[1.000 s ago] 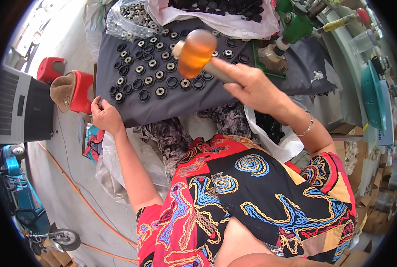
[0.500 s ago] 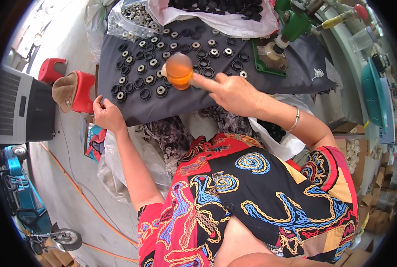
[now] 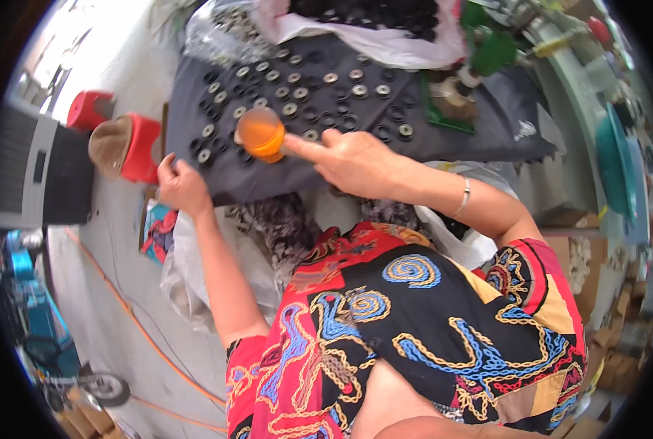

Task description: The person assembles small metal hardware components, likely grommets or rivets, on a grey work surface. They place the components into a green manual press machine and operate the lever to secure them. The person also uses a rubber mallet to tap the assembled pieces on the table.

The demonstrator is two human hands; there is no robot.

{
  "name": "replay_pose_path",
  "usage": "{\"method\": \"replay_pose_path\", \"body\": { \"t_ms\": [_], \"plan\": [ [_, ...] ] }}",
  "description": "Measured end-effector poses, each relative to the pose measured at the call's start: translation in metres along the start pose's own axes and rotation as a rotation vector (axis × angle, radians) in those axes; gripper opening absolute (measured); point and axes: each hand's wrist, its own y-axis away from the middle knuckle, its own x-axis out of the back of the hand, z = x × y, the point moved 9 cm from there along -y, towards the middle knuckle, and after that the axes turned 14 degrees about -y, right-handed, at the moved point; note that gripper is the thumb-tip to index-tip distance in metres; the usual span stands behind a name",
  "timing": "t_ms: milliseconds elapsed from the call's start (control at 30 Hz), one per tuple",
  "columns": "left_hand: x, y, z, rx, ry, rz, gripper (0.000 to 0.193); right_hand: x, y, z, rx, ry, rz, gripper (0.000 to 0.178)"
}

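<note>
My right hand (image 3: 356, 161) is closed on the handle of a mallet with a translucent orange head (image 3: 262, 137), index finger stretched along it. The mallet head is over the near left part of a dark grey cloth (image 3: 268, 175) spread on the table. At the cloth's left near corner, my left hand (image 3: 185, 189) has its fingers curled, pinching the edge. Black rings (image 3: 349, 122) and rings with metal bearings (image 3: 359, 91) in them lie scattered over the cloth, slightly blurred. The mallet hides some of them.
Behind the rings are a clear bag of metal bearings (image 3: 231, 33) and a white bag of black parts (image 3: 319, 31). A green hand press (image 3: 493, 51) stands at the right back. Red stools (image 3: 142, 150) are on the left, one with a brown hat (image 3: 110, 146).
My right hand has moved left and a little nearer with the mallet. My left hand stays at the cloth's corner.
</note>
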Motion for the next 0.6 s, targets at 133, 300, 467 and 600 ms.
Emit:
{"method": "replay_pose_path", "body": {
  "t_ms": [133,300,467,600],
  "plan": [
    [0.007,0.001,-0.014,0.126,-0.023,-0.096,0.019,0.022,0.029,0.008,-0.137,-0.127,0.031,0.069],
    [0.004,-0.001,-0.01,0.094,0.032,-0.081,0.02,0.102,0.116,0.038,-0.309,-0.101,0.291,0.072],
    [0.003,-0.002,-0.012,0.11,0.022,-0.101,0.02,0.125,0.151,0.044,-0.446,-0.006,0.266,0.07],
    [0.002,-0.003,-0.014,0.109,0.032,-0.129,0.021,0.097,0.155,0.06,-0.574,0.053,0.146,0.068]
  ]
}}
